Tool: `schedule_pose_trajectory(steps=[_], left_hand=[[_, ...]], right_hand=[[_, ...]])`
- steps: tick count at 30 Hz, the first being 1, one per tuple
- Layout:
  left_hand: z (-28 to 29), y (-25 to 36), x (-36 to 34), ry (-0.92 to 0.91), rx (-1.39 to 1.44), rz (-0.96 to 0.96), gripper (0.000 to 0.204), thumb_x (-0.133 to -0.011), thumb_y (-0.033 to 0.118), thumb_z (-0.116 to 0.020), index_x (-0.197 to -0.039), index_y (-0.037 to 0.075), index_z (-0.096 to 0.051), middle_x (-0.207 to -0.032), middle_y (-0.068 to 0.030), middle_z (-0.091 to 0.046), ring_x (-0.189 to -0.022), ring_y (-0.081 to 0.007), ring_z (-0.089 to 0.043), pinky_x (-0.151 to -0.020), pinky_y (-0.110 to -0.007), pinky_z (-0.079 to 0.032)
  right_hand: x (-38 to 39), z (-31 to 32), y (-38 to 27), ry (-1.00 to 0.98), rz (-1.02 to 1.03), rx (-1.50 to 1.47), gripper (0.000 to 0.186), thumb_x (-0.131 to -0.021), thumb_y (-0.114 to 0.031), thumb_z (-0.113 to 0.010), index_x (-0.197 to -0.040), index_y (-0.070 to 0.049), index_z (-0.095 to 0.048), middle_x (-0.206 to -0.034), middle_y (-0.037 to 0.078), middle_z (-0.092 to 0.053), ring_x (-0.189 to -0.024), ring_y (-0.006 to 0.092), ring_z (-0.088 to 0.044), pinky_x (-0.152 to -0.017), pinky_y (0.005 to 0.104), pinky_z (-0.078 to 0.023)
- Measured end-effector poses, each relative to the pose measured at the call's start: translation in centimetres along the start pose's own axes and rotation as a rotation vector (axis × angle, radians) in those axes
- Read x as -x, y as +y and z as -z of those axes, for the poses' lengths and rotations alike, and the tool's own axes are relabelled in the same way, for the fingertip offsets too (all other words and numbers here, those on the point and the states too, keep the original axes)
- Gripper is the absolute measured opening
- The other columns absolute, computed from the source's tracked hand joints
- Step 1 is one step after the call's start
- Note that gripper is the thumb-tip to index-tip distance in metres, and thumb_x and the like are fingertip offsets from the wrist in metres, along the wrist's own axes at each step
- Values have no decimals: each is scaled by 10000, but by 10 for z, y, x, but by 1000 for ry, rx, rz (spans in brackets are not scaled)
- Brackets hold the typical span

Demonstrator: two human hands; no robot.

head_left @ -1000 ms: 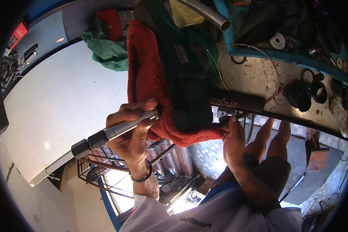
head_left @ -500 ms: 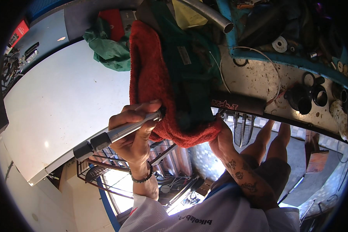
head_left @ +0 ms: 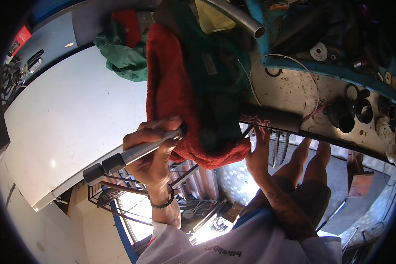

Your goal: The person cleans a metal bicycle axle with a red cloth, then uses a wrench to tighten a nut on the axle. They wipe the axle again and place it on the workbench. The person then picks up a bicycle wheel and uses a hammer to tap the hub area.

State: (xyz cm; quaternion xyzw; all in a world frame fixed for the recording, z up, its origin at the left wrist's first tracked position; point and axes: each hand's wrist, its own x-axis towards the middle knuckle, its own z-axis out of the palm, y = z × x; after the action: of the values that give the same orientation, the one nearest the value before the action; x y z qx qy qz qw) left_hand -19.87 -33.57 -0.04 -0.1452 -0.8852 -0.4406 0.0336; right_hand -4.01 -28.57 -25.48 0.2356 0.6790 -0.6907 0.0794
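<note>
My left hand (head_left: 150,155) is closed around a silver tube (head_left: 141,151) with dark grey block-like fittings at its lower left end and a black tip at the other. It lies slantwise in front of a red towel (head_left: 169,83), with the tip against or close to the cloth. Beside the towel hangs dark green cloth (head_left: 218,94). My right hand (head_left: 258,152) is right of the towel's lower corner, its fingers stretched up to a dark padded bar (head_left: 273,118) with red marking along the table edge. Whether the fingertips press on it I cannot tell.
A white tabletop (head_left: 75,119) spreads to the left, with crumpled green cloth (head_left: 123,55) at its back. On the right, a stained work surface (head_left: 290,86) bears a thin looped cable, black ring-shaped parts (head_left: 341,116) and a blue frame (head_left: 325,68). A metal tube (head_left: 251,25) juts in above.
My right hand has let go of the towel's lower corner and moved slightly right, its fingers now extended up toward the dark bar. My left hand and the silver tube stay almost still.
</note>
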Motion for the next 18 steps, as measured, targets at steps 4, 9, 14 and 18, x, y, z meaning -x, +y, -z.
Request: schedule_pose_trajectory(steps=[4,9,14,18], left_hand=[[2,-1,-1,-16,44,-4,288,-904,-36,-793,-1106,-8,-591,-1081,-300,-748,-1008,-312,-770,-841,-350,-658],[3,-3,0,-20,35,-10,284,-914,-33,-785,-1114,-11,-584,-1079,-309,-747,-1001,-308,-771,-830,-337,-656],[2,-3,2,-4,-12,7,316,-932,35,-788,-1144,-3,-558,-1059,-299,-746,-972,-271,-745,-825,-310,-612],[5,-3,1,-26,5,-4,324,-931,22,-783,-1156,-8,-551,-1071,-309,-741,-984,-269,-743,-851,-316,-610]], right_hand=[[-9,9,-1,-46,127,155,695,-860,-234,-796,-1419,78,-524,-1345,312,-591,-1246,492,-590,-1070,515,-500],[-20,10,-2,-59,276,429,574,-887,-245,-716,-1327,97,-579,-1163,278,-657,-999,421,-672,-914,497,-540],[-19,1,0,-56,320,362,411,-903,-202,-662,-1211,68,-620,-1018,217,-682,-870,377,-677,-825,471,-533],[-18,-2,0,-61,326,320,378,-914,-215,-658,-1184,49,-627,-1022,206,-689,-874,368,-681,-812,462,-530]])
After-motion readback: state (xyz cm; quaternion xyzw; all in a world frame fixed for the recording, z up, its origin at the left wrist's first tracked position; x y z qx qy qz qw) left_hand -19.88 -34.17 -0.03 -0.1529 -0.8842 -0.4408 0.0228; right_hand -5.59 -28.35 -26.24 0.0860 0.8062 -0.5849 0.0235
